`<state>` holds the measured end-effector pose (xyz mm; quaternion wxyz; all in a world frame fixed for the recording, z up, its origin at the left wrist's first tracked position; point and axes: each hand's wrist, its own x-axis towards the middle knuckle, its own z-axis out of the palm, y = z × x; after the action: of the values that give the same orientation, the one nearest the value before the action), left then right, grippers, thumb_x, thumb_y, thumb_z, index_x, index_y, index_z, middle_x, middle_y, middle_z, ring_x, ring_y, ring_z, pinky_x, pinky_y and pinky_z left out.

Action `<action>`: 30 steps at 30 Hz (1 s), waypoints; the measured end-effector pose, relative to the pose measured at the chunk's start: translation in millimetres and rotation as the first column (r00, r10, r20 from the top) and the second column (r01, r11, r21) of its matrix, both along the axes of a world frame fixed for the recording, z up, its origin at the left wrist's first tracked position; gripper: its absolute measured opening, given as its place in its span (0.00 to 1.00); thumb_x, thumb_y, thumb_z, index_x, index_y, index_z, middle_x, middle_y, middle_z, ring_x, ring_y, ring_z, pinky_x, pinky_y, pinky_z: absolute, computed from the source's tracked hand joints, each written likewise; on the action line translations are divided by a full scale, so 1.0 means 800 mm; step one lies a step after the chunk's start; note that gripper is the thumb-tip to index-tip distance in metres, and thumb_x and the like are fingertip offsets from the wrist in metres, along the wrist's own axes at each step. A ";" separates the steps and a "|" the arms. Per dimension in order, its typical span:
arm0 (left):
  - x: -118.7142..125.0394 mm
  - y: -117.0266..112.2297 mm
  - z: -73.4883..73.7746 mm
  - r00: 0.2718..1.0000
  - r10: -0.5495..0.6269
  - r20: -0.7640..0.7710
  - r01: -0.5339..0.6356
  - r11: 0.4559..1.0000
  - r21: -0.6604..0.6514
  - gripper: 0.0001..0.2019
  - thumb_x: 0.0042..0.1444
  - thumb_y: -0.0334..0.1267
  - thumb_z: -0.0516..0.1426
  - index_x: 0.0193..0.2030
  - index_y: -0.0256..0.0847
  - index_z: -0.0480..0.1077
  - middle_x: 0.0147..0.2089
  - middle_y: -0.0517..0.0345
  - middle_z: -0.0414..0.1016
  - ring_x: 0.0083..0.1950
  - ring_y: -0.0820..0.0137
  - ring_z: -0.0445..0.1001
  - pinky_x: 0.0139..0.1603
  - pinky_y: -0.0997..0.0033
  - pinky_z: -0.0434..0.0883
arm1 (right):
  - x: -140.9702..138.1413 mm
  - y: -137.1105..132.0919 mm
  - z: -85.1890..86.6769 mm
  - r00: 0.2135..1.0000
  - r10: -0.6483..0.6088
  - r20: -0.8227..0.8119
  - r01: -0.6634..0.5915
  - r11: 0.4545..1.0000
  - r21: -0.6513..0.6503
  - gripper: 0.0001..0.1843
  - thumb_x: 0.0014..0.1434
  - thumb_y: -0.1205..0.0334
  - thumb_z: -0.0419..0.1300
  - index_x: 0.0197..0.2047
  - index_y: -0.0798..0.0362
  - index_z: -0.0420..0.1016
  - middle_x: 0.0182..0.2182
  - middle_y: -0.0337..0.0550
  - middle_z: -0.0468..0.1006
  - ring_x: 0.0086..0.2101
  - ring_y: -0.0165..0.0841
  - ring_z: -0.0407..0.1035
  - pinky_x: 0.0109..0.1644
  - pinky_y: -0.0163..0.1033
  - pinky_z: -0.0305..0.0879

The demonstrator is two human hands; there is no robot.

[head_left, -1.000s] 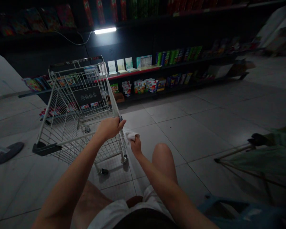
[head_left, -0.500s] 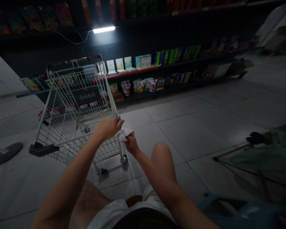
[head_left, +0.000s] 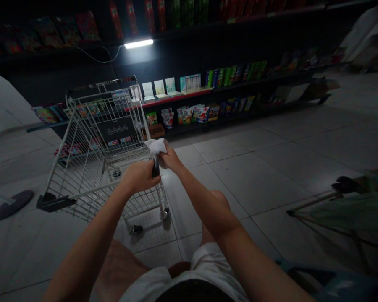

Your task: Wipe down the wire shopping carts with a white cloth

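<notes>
A wire shopping cart (head_left: 96,199) stands before me, slightly to the left. My left hand (head_left: 139,176) is closed around its near right corner, where a dark plastic corner piece (head_left: 156,167) shows beside the fingers. Just beyond it, my right hand (head_left: 170,158) grips a white cloth (head_left: 157,146). The cloth is bunched over the top rail on the cart's right side, touching it. Part of the rail is hidden under the cloth. The cart's basket holds nothing that I can make out.
Store shelves (head_left: 189,93) with boxes, cans and snack bags run behind the cart, lit by a tube lamp (head_left: 139,43). A folding stool with green fabric (head_left: 343,212) stands at the right. A round dark base (head_left: 14,204) is on the floor at the left.
My right hand has moved the white cloth forward, up the cart's right rail. My left hand has shifted slightly down and stays at the corner. The view has tilted a little.
</notes>
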<state>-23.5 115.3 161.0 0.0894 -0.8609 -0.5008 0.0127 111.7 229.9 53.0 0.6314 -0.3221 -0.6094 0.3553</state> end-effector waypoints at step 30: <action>-0.107 -0.081 0.015 0.993 -0.002 0.116 0.033 0.963 -0.268 0.22 0.65 0.57 0.43 0.32 0.43 0.60 0.24 0.59 0.68 0.27 0.67 0.69 0.30 0.68 0.58 | -0.116 -0.144 -0.174 0.966 -0.232 0.112 0.208 0.960 0.189 0.20 0.61 0.60 0.52 0.53 0.49 0.77 0.55 0.49 0.76 0.59 0.41 0.67 0.66 0.49 0.63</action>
<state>-109.4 50.9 172.9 -0.0574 -0.8687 -0.4910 0.0303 18.9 114.8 -85.9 0.6510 -0.3539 -0.6393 0.2054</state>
